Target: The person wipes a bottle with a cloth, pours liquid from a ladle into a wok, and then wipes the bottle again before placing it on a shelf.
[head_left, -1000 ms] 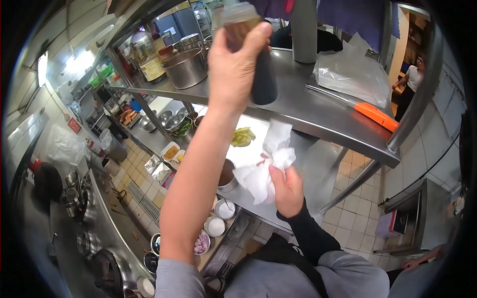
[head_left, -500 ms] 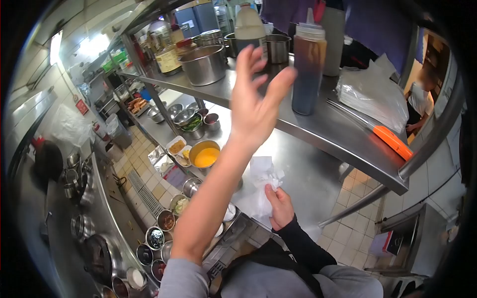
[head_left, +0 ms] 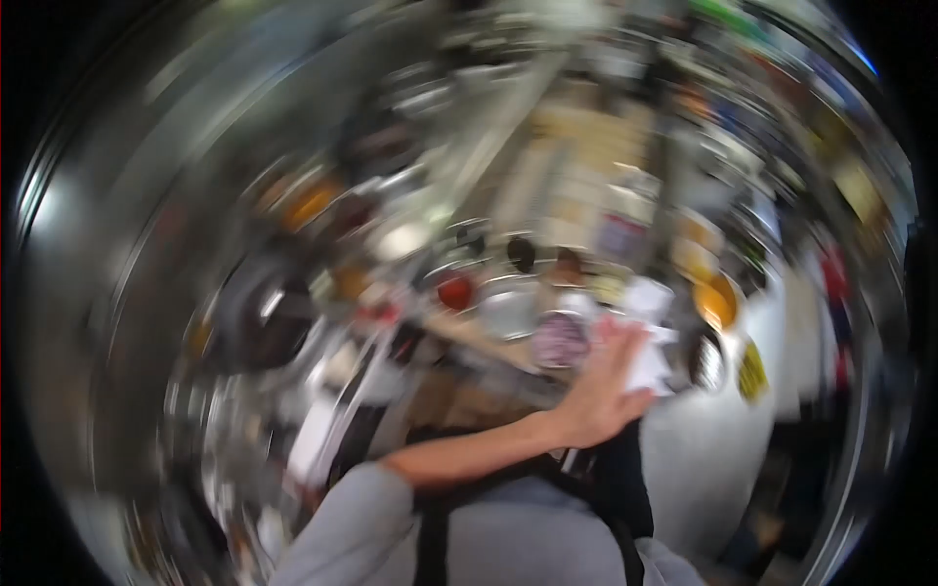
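Observation:
The view is heavily smeared by motion. My left hand [head_left: 601,389] is at the lower middle right, its fingers stretched out and its thumb apart, against or just in front of crumpled white paper [head_left: 650,363]. Whether it touches the paper is unclear. The black sleeve [head_left: 623,479] of my right arm runs up behind my left hand. My right hand is hidden there, so its hold on the paper does not show. Left of the paper is a bowl of something pinkish [head_left: 560,340].
Bowls and containers crowd the middle, among them an orange-yellow one [head_left: 715,301] and a red one [head_left: 454,290]. A dark round pan [head_left: 266,311] is at the left. A pale counter surface [head_left: 699,449] lies at the lower right. Tiled floor [head_left: 576,146] shows beyond.
The view has swung left toward the stove side. My left hand has come down from above the shelf to the white paper. My right hand has become hidden.

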Tool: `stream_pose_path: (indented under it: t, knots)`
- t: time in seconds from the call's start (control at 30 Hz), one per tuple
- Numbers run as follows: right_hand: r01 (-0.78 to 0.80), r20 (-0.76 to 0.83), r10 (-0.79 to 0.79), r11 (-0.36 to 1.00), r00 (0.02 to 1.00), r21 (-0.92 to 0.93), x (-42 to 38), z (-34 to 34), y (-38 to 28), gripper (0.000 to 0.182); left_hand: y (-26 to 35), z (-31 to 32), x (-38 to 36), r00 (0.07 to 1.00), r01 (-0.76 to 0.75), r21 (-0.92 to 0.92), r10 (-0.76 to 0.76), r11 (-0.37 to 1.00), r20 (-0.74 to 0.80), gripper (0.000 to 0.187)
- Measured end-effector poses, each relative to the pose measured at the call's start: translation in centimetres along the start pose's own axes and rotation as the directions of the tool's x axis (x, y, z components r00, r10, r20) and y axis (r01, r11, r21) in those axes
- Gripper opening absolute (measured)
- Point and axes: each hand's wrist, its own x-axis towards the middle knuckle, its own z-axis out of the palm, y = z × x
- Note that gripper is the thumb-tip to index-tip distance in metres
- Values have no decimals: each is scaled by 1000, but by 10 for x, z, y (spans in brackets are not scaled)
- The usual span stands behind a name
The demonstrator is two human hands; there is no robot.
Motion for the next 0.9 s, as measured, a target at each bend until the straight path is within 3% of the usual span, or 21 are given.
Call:
stream_pose_path:
  t: [0.03,0.13,0.23,0.27,0.33,0.4,0.43,0.5,0.53,0.57,0.6,0.63,0.67,0.73,0.8,0.9]
  knots:
    - [-91,30,93,995,995,-51,7,7,22,51,-13,-12,-14,996,59,10,-59,998,-69,86]
    - [-317,124,354,916,927,-246,26,37,102,50,-28,-102,-58,990,135,121,-129,983,-52,86]
    - [-459,193,572,782,797,-421,36,73,195,50,-66,-168,-121,930,290,214,-221,933,-294,87]
    - [-500,210,644,725,736,-474,35,85,230,50,-75,-188,-149,895,334,170,-255,927,-367,86]
    - [-524,233,752,612,616,-592,29,108,290,50,-72,-225,-197,828,505,233,-389,831,-405,87]
    - [-384,318,822,517,473,-765,22,127,347,50,-62,-261,-242,743,652,263,-530,711,-409,87]
    - [-20,466,812,505,352,-863,24,133,371,50,-71,-268,-269,713,695,341,-546,633,-440,85]
    - [88,527,823,521,212,-849,-3,157,422,49,-67,-289,-319,620,752,275,-500,599,-604,73]
    - [-482,218,886,413,410,-773,-38,161,453,39,-68,-297,-346,558,763,200,-469,615,-684,68]
    - [-409,267,878,430,396,-805,-45,161,484,26,-74,-297,-375,420,802,91,-450,590,-788,65]
    - [-308,311,863,445,399,-841,-50,159,521,31,-81,-295,-405,267,823,-24,-424,568,-865,61]
    - [121,450,783,444,429,-888,-59,171,541,33,-80,-298,-434,165,866,-66,-407,495,-898,58]
    - [527,593,707,360,384,-770,-72,186,560,36,-77,-301,-460,62,900,-114,-384,421,-921,56]
    - [509,715,647,537,264,-673,-114,226,598,35,-74,-307,-502,-237,775,-462,-479,432,-845,52]
    - [744,794,608,525,11,-413,-160,291,610,32,-62,-319,-528,-350,763,-530,-453,371,-820,50]
    - [767,870,436,631,-230,-114,-223,322,662,39,-62,-322,-557,-443,726,-580,-393,370,-806,49]
